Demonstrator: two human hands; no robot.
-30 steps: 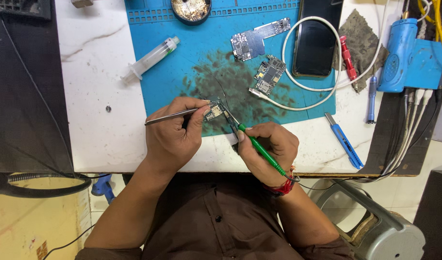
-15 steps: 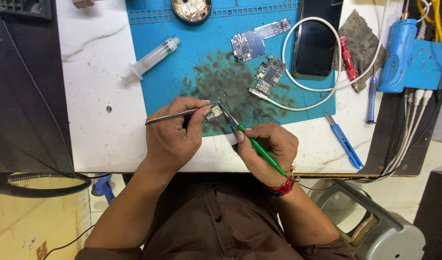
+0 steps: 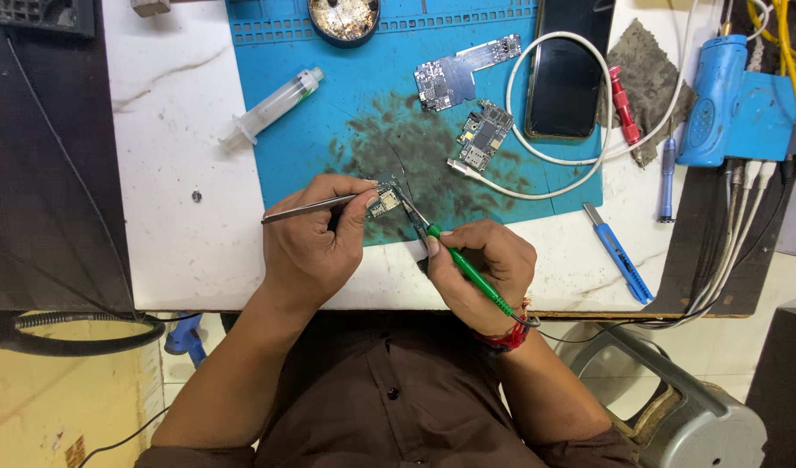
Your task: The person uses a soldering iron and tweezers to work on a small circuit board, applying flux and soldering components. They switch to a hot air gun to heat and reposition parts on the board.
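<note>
Working at the lower middle of the frame, over the blue mat [image 3: 329, 104] with its dark, sooty stain. Left hand [image 3: 316, 243] closed around thin metal tweezers [image 3: 307, 208], pinching a small circuit board [image 3: 386, 202] at the mat's lower edge, just above the white marble-like counter [image 3: 164, 173]. Right hand [image 3: 480, 269] curled shut around a slim green soldering tool [image 3: 467, 270], its fine metal tip touching the small circuit board.

Lying on the mat in the upper middle: a clear plastic syringe [image 3: 272, 107], tilted; two more bare boards [image 3: 463, 74], flat and angular with tiny components; a round tin [image 3: 344, 17] with shiny scraps at the top edge. Resting at the upper right: a black phone [image 3: 564, 82], glossy, ringed by a white cable [image 3: 537, 186]; a red screwdriver [image 3: 622, 104]; a grey cloth [image 3: 654, 74]; a blue box-shaped device [image 3: 732, 91]. Lying at the right of the counter: a blue craft knife [image 3: 619, 253].

Holding the same pose as half a second ago, both hands and the small circuit board unmoved.
</note>
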